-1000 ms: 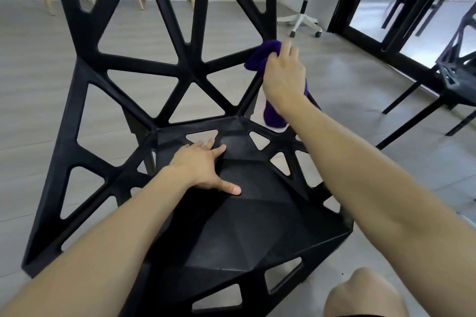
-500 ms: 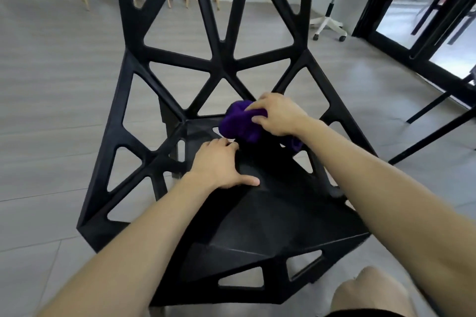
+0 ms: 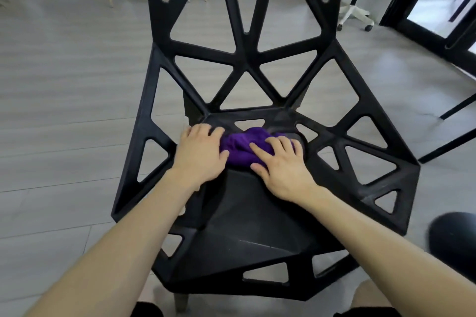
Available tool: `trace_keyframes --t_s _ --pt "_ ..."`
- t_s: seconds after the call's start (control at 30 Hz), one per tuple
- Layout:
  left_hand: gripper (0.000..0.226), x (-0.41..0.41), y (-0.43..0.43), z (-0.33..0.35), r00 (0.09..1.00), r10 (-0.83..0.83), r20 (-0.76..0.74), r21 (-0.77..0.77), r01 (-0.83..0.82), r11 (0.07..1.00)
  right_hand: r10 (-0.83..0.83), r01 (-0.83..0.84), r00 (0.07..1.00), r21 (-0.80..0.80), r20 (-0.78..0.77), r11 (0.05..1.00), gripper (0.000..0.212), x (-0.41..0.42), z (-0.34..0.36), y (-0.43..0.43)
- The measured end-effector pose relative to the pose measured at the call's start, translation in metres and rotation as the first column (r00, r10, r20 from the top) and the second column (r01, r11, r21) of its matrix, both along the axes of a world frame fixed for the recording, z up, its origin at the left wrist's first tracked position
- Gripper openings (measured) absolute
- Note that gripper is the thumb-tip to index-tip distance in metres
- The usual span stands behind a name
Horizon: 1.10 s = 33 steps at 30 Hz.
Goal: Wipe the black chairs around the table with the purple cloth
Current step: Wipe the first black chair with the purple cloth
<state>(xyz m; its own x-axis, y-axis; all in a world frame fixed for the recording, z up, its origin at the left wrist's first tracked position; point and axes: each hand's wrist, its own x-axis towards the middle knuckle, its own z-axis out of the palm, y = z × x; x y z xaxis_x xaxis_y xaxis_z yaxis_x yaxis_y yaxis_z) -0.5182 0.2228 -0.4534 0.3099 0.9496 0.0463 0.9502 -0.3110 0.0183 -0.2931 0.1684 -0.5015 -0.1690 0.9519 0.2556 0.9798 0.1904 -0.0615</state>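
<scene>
While our right hand (image 3: 280, 162) presses the purple cloth (image 3: 242, 147), fingers flat, onto the black chair seat (image 3: 257, 213), our left hand (image 3: 201, 154) braces flat alongside; next, we should sweep forward.

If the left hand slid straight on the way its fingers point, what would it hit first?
Probably the black open-lattice chair, where its backrest rises just beyond the left hand; depth is unclear.
</scene>
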Motion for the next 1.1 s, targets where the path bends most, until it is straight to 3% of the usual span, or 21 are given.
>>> trace_keyframes --t_s 0.13,0.23,0.37,0.43,0.53,0.67,0.83,0.97,1.1 --pt "0.051 -0.009 0.004 0.023 0.965 0.158 -0.209 -0.051 -0.172 0.984 -0.121 0.119 0.993 -0.077 -0.014 0.990 0.040 -0.021 0.025 0.089" --pt "0.044 -0.001 0.000 0.031 0.971 0.158 -0.177 -0.109 -0.179 0.978 -0.172 0.171 0.985 -0.064 -0.016 0.983 0.046 -0.044 0.027 0.123" --pt "0.027 -0.002 0.014 0.034 0.976 0.187 -0.111 -0.177 -0.204 0.963 0.039 -0.041 0.999 -0.081 -0.023 0.996 0.043 -0.044 0.029 0.080" --pt "0.013 -0.005 0.019 0.037 0.981 0.161 -0.108 -0.218 -0.181 0.959 0.161 -0.170 0.982 -0.084 -0.100 0.982 0.042 -0.033 0.024 0.054" --pt "0.009 -0.009 0.017 0.038 0.981 0.146 -0.126 -0.206 -0.170 0.964 0.168 -0.177 0.975 -0.050 -0.148 0.983 0.039 -0.035 0.028 0.065" --pt "0.012 -0.012 0.014 0.036 0.978 0.098 -0.183 -0.177 -0.131 0.975 -0.007 -0.008 0.973 -0.063 -0.233 0.998 0.044 -0.069 0.040 0.123" --pt "0.022 -0.013 0.019 0.034 0.974 0.078 -0.213 -0.147 -0.111 0.983 0.216 -0.244 0.949 -0.101 -0.230 0.964 0.037 -0.047 0.035 0.071" --pt "0.030 -0.011 0.014 0.034 0.970 0.094 -0.226 -0.117 -0.123 0.986 0.163 -0.170 0.976 -0.040 -0.144 0.985 0.040 -0.058 0.035 0.089" --pt "0.037 -0.013 0.006 0.037 0.969 0.139 -0.202 -0.092 -0.161 0.983 0.064 -0.074 0.989 -0.075 -0.130 0.994 0.042 -0.091 0.037 0.127"
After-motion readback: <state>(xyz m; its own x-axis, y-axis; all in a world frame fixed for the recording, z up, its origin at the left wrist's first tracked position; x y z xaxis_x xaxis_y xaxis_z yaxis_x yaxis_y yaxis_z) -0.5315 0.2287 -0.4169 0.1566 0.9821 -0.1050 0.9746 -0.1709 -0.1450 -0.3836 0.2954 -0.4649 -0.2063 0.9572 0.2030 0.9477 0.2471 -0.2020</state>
